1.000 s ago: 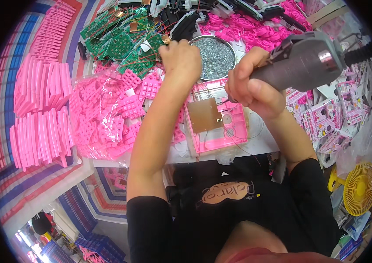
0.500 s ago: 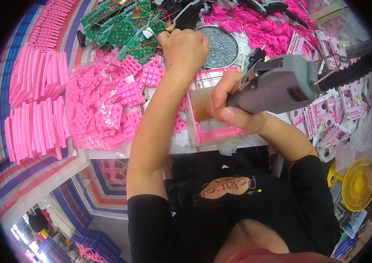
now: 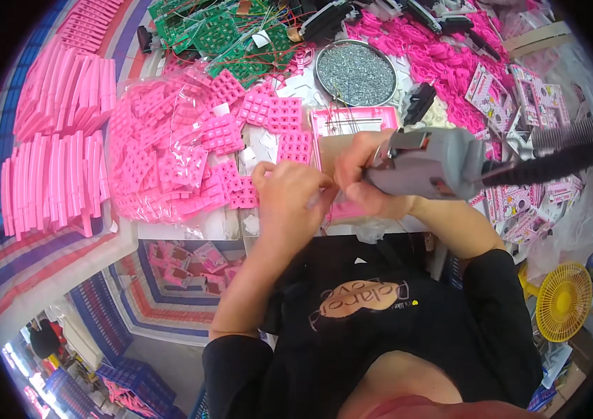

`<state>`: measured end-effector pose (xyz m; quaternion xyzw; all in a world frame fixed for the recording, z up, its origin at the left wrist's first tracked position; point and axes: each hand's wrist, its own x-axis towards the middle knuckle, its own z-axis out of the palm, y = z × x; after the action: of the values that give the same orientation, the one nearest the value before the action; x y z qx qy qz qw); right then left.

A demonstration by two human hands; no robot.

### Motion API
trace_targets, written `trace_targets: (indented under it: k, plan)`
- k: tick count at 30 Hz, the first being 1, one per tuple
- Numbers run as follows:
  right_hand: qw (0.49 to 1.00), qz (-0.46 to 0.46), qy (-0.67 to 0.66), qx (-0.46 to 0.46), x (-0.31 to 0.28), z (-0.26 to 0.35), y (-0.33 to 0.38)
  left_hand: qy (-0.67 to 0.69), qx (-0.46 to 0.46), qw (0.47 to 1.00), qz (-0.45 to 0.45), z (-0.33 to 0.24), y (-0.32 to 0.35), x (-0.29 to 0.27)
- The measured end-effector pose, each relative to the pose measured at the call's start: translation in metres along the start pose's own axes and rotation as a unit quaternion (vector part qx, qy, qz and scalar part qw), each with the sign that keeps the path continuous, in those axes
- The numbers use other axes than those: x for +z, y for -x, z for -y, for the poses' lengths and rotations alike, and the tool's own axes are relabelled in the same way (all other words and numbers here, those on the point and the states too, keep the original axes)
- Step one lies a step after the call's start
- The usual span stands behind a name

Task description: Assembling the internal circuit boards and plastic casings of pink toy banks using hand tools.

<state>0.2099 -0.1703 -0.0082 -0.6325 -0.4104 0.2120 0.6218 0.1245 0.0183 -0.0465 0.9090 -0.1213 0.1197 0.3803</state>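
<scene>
My right hand is wrapped round a grey power screwdriver, whose dark coiled lead runs off to the right. Its tip is hidden by my fingers. Below it lies a pink plastic casing with a brown circuit board inside and thin wires at its top. My left hand is closed at the casing's left side, thumb and fingers pinched beside my right fingertips. Whatever it pinches is too small or hidden to name. A round dish full of small silvery screws stands beyond the casing.
Pink rubber keypads fill a clear bag at left. Stacked pink panels stand farther left. Green circuit boards with wires lie at the back, and pink plastic parts and printed casings at right. A yellow fan is lower right.
My left hand has come back from beside the screw dish to the casing, near my right fingers. The screwdriver remains in my right hand, tilted somewhat differently. The whole view has shifted slightly.
</scene>
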Motion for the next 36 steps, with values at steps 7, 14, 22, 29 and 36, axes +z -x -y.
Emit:
trace_targets:
  k: [7, 14, 22, 29, 36]
  plan:
    - [0.956, -0.093, -0.265, -0.088, 0.009, 0.025, -0.015, 0.011, 0.014, 0.997, -0.071, -0.007, 0.01, 0.019]
    - [0.96, -0.098, -0.252, -0.078, 0.01, 0.019, -0.016, -0.007, 0.007, 0.997, -0.081, -0.005, 0.005, 0.02]
    - [0.975, -0.143, -0.153, -0.074, 0.004, -0.015, -0.04, -0.097, -0.034, 0.995, -0.013, -0.028, 0.025, 0.02]
    - [0.987, -0.107, -0.105, -0.05, 0.008, -0.02, -0.044, -0.018, 0.0, 0.999, -0.047, -0.026, 0.027, 0.028]
    - [0.992, -0.095, -0.075, -0.032, 0.01, -0.018, -0.047, 0.08, 0.008, 0.997, 0.022, -0.021, 0.018, 0.017]
